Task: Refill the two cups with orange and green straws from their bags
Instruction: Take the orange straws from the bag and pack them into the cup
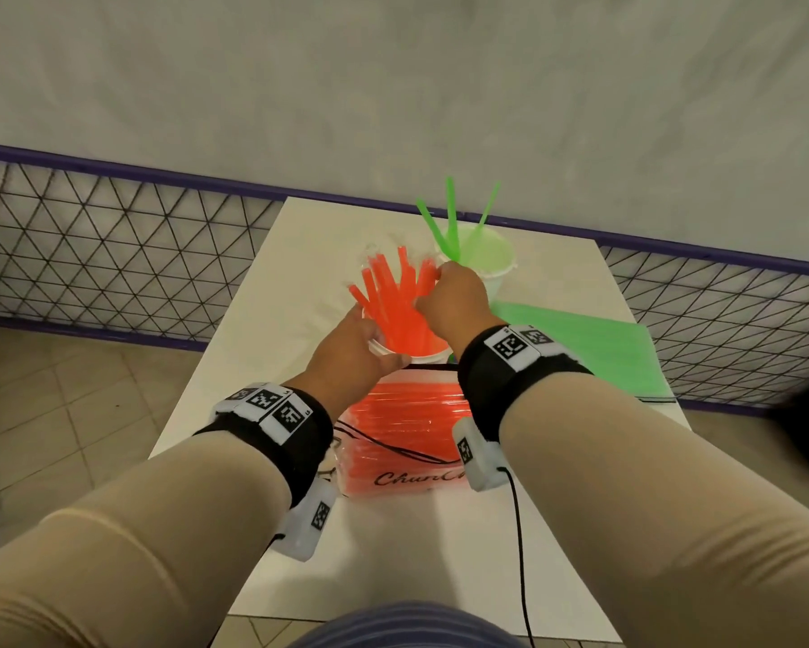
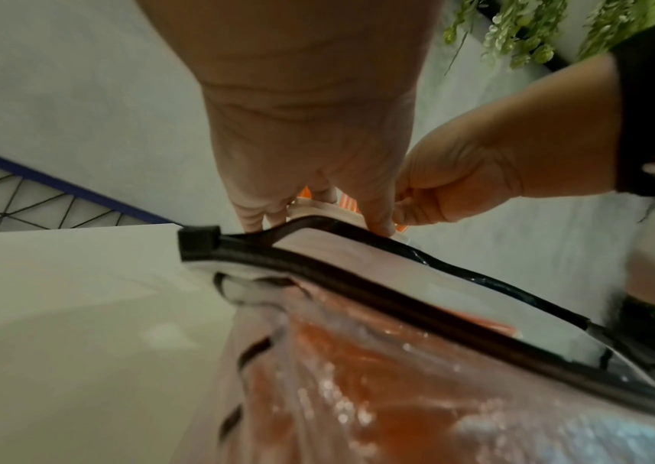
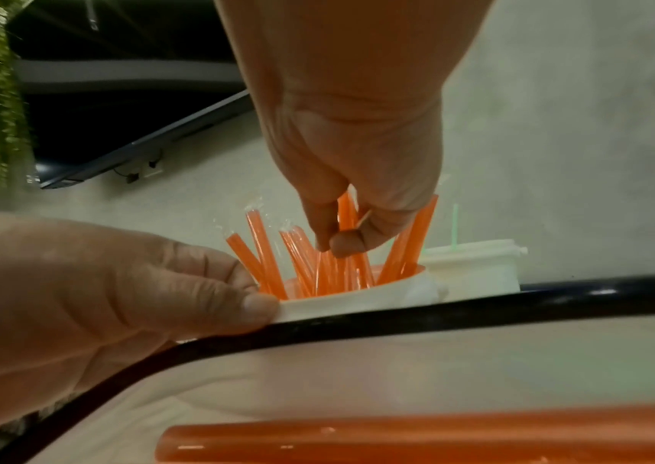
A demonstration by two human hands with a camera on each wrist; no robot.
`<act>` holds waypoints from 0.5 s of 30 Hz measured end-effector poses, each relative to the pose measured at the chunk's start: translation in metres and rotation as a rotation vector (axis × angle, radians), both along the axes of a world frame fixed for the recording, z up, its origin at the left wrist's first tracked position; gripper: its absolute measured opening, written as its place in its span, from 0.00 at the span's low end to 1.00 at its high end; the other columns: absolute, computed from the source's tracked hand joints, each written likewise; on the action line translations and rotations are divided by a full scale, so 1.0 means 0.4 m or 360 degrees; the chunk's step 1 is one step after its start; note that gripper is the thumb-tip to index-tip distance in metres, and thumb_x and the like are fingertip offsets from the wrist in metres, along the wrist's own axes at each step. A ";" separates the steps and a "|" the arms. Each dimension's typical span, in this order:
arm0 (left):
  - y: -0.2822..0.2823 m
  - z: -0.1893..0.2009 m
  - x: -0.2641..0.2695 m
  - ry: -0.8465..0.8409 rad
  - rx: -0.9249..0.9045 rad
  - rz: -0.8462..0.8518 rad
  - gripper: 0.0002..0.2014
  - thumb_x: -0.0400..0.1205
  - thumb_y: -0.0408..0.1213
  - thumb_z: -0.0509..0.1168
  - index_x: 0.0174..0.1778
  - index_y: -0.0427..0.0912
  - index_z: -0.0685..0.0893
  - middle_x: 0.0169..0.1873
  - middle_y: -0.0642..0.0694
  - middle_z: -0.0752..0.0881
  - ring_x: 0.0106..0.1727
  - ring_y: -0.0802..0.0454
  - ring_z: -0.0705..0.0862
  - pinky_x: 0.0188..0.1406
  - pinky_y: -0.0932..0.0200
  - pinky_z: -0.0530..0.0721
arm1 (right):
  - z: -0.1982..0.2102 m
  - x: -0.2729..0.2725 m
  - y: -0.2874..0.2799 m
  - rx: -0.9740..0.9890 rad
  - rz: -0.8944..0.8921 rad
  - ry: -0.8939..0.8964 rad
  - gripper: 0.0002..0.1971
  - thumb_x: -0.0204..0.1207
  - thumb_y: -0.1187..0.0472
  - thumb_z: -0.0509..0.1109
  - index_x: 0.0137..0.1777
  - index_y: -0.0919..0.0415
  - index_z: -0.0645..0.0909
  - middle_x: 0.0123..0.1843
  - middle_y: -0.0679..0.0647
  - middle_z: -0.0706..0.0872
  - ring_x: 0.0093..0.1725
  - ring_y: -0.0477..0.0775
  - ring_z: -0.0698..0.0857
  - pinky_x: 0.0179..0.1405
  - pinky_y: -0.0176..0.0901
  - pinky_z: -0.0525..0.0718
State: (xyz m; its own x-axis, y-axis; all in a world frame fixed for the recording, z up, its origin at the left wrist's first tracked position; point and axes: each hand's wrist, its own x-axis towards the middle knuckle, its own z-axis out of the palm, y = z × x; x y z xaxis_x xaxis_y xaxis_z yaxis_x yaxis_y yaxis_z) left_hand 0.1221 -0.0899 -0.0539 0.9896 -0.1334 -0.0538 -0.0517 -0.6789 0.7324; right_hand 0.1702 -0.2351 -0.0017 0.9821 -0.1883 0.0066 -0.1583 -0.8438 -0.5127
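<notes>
A white cup (image 1: 423, 356) (image 3: 357, 303) full of orange straws (image 1: 395, 297) (image 3: 313, 267) stands mid-table. My left hand (image 1: 353, 343) (image 3: 127, 282) grips its rim from the left. My right hand (image 1: 454, 301) (image 3: 349, 219) reaches in from above and pinches orange straws between thumb and fingers. Behind it to the right, a second white cup (image 1: 491, 264) (image 3: 472, 270) holds three green straws (image 1: 449, 222). The clear bag of orange straws (image 1: 398, 437) (image 2: 377, 361) with its black zip edge lies just in front of the cup. The green straw bag (image 1: 585, 348) lies flat at the right.
The white table (image 1: 262, 320) is narrow, with a wire-mesh fence (image 1: 113, 245) and purple rail close behind it. A black cable (image 1: 517, 530) trails from my right wrist across the table's near side. Tiled floor lies to the left.
</notes>
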 end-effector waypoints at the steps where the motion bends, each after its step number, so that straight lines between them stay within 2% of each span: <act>1: -0.002 0.002 -0.002 0.0002 -0.0011 0.0003 0.18 0.74 0.49 0.76 0.48 0.40 0.81 0.85 0.45 0.55 0.84 0.50 0.60 0.64 0.64 0.62 | -0.002 0.005 -0.002 -0.0017 -0.0025 0.0017 0.14 0.77 0.65 0.70 0.62 0.67 0.79 0.58 0.60 0.85 0.59 0.60 0.84 0.49 0.44 0.79; 3: -0.002 0.005 -0.003 0.0017 -0.0011 -0.0006 0.18 0.74 0.50 0.76 0.48 0.41 0.81 0.85 0.44 0.54 0.84 0.50 0.58 0.67 0.63 0.63 | -0.015 0.011 -0.007 -0.0002 -0.0042 0.0055 0.19 0.77 0.65 0.71 0.67 0.68 0.76 0.59 0.61 0.85 0.61 0.60 0.84 0.53 0.43 0.79; 6: 0.003 0.007 -0.003 0.0065 -0.0033 -0.0044 0.16 0.75 0.50 0.75 0.48 0.44 0.80 0.85 0.43 0.53 0.85 0.48 0.57 0.72 0.57 0.64 | -0.022 -0.001 -0.012 0.0056 -0.0038 0.0078 0.24 0.76 0.64 0.72 0.70 0.67 0.73 0.62 0.60 0.84 0.62 0.59 0.83 0.50 0.41 0.77; 7: 0.006 0.005 -0.004 0.0075 -0.0069 -0.0051 0.15 0.75 0.49 0.75 0.50 0.46 0.80 0.85 0.43 0.52 0.85 0.47 0.57 0.72 0.57 0.63 | -0.018 -0.011 -0.013 0.0105 -0.0045 0.0040 0.25 0.75 0.63 0.73 0.71 0.67 0.72 0.63 0.60 0.83 0.60 0.59 0.83 0.47 0.39 0.77; 9: 0.014 0.001 -0.014 0.0026 -0.0194 -0.0025 0.16 0.75 0.46 0.76 0.54 0.50 0.79 0.85 0.44 0.53 0.85 0.46 0.57 0.72 0.57 0.61 | -0.006 -0.039 -0.013 0.0285 -0.0101 -0.0124 0.26 0.75 0.64 0.72 0.72 0.65 0.71 0.63 0.59 0.81 0.50 0.53 0.81 0.33 0.32 0.73; 10: 0.020 -0.004 -0.020 -0.0047 -0.0268 0.0012 0.17 0.75 0.44 0.76 0.55 0.50 0.78 0.83 0.44 0.58 0.84 0.46 0.59 0.73 0.57 0.61 | 0.003 -0.060 -0.012 0.0404 -0.0148 -0.0239 0.24 0.75 0.64 0.72 0.70 0.62 0.71 0.62 0.57 0.80 0.46 0.51 0.79 0.30 0.31 0.71; 12: 0.035 -0.020 -0.035 -0.0200 -0.0375 0.0139 0.13 0.75 0.38 0.74 0.48 0.48 0.75 0.71 0.47 0.69 0.77 0.45 0.68 0.71 0.54 0.69 | 0.016 -0.108 -0.007 0.0557 -0.0123 -0.0443 0.16 0.76 0.62 0.70 0.62 0.56 0.73 0.55 0.52 0.80 0.44 0.48 0.80 0.34 0.37 0.75; 13: 0.044 -0.030 -0.047 -0.0227 -0.0416 0.0200 0.11 0.75 0.36 0.72 0.43 0.47 0.74 0.67 0.48 0.72 0.73 0.46 0.71 0.69 0.53 0.71 | 0.019 -0.137 -0.004 0.0559 -0.0009 -0.0470 0.11 0.77 0.61 0.69 0.56 0.53 0.74 0.50 0.49 0.81 0.43 0.47 0.81 0.37 0.39 0.78; 15: 0.061 -0.049 -0.073 -0.0165 -0.0472 0.0229 0.06 0.73 0.37 0.68 0.36 0.46 0.76 0.63 0.49 0.76 0.69 0.49 0.74 0.68 0.53 0.72 | 0.015 -0.192 0.004 0.0443 0.0406 -0.0340 0.04 0.78 0.60 0.67 0.50 0.51 0.78 0.43 0.44 0.82 0.41 0.45 0.82 0.39 0.40 0.80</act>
State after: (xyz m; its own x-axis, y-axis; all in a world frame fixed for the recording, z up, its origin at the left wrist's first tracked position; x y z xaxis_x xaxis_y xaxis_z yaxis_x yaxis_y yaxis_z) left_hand 0.0927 -0.0656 -0.0735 0.9976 0.0134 0.0682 -0.0552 -0.4432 0.8947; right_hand 0.0933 -0.2336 0.0045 0.9794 0.0371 0.1984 0.1721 -0.6669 -0.7250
